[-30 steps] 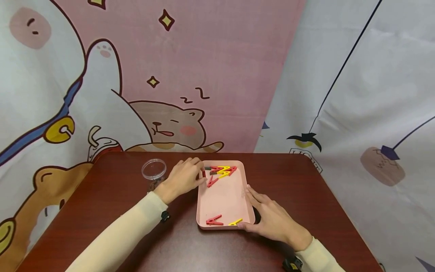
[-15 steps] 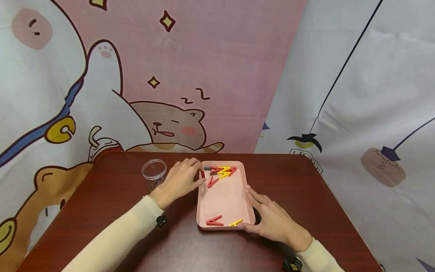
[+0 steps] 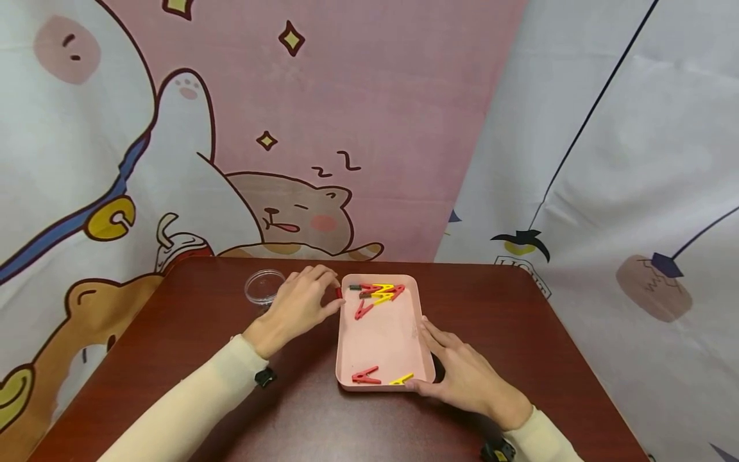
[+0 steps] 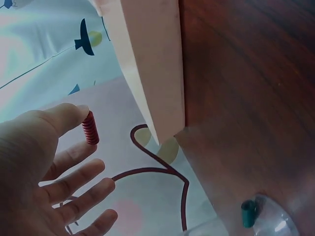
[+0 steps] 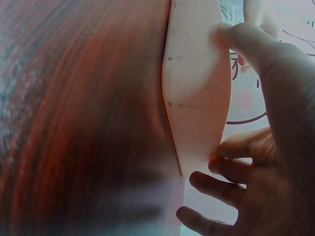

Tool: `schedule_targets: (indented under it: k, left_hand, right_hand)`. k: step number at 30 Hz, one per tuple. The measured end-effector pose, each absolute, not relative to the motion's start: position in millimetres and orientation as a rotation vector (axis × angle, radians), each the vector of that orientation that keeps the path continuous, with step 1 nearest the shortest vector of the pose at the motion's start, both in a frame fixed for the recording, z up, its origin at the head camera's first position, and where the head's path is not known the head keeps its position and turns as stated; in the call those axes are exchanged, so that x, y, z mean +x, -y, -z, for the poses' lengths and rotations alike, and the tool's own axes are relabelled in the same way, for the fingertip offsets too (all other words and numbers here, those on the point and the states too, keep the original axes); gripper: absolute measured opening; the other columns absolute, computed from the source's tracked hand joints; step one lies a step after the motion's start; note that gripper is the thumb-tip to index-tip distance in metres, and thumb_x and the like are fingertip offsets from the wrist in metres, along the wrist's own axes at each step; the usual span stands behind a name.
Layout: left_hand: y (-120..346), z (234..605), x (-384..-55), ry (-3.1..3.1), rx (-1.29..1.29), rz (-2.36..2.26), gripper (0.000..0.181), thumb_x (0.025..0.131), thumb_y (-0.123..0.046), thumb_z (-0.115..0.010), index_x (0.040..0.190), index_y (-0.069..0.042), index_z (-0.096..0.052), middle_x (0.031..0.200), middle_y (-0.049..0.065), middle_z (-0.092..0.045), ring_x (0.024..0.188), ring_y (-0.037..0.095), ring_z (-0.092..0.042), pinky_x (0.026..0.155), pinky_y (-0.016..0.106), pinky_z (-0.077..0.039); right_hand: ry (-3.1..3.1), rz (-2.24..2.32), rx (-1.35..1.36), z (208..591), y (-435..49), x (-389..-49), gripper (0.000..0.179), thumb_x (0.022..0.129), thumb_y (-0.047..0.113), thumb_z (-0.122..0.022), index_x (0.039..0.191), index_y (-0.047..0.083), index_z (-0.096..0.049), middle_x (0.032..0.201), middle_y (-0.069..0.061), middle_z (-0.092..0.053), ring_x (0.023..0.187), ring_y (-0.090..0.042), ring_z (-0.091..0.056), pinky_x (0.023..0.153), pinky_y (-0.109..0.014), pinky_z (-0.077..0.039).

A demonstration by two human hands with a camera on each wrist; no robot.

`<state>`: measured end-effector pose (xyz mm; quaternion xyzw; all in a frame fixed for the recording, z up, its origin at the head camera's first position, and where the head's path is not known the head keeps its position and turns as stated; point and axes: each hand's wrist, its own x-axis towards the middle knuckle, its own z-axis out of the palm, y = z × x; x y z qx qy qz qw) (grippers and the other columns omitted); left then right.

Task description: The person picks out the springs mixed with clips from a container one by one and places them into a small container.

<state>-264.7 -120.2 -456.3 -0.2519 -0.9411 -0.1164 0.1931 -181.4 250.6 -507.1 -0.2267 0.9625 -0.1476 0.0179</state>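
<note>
In the head view my left hand [image 3: 296, 308] is just outside the left rim of a pink tray [image 3: 381, 346]. Its thumb and index finger pinch a small red coil spring [image 4: 90, 128], clear in the left wrist view; the other fingers are spread. My right hand [image 3: 464, 375] holds the tray's near right corner, thumb at the near rim and fingertips along the right side. Red and yellow V-shaped clips [image 3: 382, 292] lie bunched at the tray's far end with small dark springs [image 3: 365, 296]. A red clip [image 3: 366, 376] and a yellow clip [image 3: 402, 379] lie near the front.
A clear round container [image 3: 264, 286] stands left of the tray, partly hidden by my left hand. A green spring [image 4: 248, 214] shows at the container in the left wrist view. Beneath is a dark red-brown table [image 3: 277, 410], with a printed cloth [image 3: 392, 128] behind.
My left hand has moved left from over the tray's left rim to just outside it, carrying the red spring. The right hand stays at the tray's corner. The head view has shifted slightly.
</note>
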Motion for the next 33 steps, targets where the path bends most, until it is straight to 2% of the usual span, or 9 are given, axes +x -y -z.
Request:
schedule_targets:
  k: [8, 21, 23, 29, 33]
  left_hand:
    - [134.5, 447.0, -258.3, 2.63, -0.643, 0.386, 0.039, 0.1, -0.041, -0.095, 0.123, -0.012, -0.083, 0.136, 0.009, -0.081, 0.124, 0.033, -0.078, 0.1, 0.057, -0.064]
    - [162.2, 438.9, -255.3, 2.599, -0.569, 0.408, 0.039, 0.101, -0.042, -0.093, 0.124, -0.013, -0.083, 0.139, 0.012, -0.081, 0.131, 0.038, -0.077, 0.101, 0.058, -0.062]
    - [167.0, 437.7, -254.9, 2.587, -0.554, 0.402, 0.04, 0.101, -0.043, -0.093, 0.125, -0.013, -0.082, 0.14, 0.011, -0.081, 0.129, 0.038, -0.077, 0.1, 0.057, -0.062]
    - [182.9, 438.0, -254.4, 2.527, -0.538, 0.427, 0.038, 0.099, -0.038, -0.095, 0.123, -0.011, -0.083, 0.127, 0.011, -0.081, 0.103, 0.031, -0.073, 0.089, 0.053, -0.059]
    - [194.5, 440.8, -253.1, 2.517, -0.518, 0.454, 0.036, 0.099, -0.035, -0.095, 0.121, -0.01, -0.083, 0.122, 0.01, -0.081, 0.107, 0.032, -0.074, 0.09, 0.055, -0.059]
  right_hand:
    - [-2.981, 0.463, -0.701, 506.6, -251.6, -181.3, 0.125, 0.091, 0.095, -0.072, 0.179, 0.01, -0.045, 0.191, -0.009, -0.039, 0.161, -0.041, -0.059, 0.119, -0.062, -0.062]
    - [-2.973, 0.474, -0.687, 507.4, -251.5, -181.5, 0.125, 0.091, 0.095, -0.073, 0.178, 0.01, -0.046, 0.191, -0.009, -0.038, 0.162, -0.042, -0.058, 0.119, -0.063, -0.061]
    - [-2.977, 0.473, -0.692, 507.8, -251.6, -181.6, 0.125, 0.091, 0.095, -0.073, 0.178, 0.01, -0.046, 0.191, -0.009, -0.039, 0.162, -0.042, -0.058, 0.119, -0.063, -0.061]
    - [-2.991, 0.461, -0.694, 508.9, -251.6, -181.9, 0.125, 0.091, 0.097, -0.07, 0.178, 0.01, -0.047, 0.19, -0.009, -0.039, 0.162, -0.04, -0.058, 0.119, -0.061, -0.061]
    - [-2.987, 0.466, -0.694, 508.8, -251.4, -181.7, 0.125, 0.091, 0.096, -0.071, 0.178, 0.009, -0.047, 0.19, -0.009, -0.039, 0.163, -0.04, -0.058, 0.121, -0.062, -0.06]
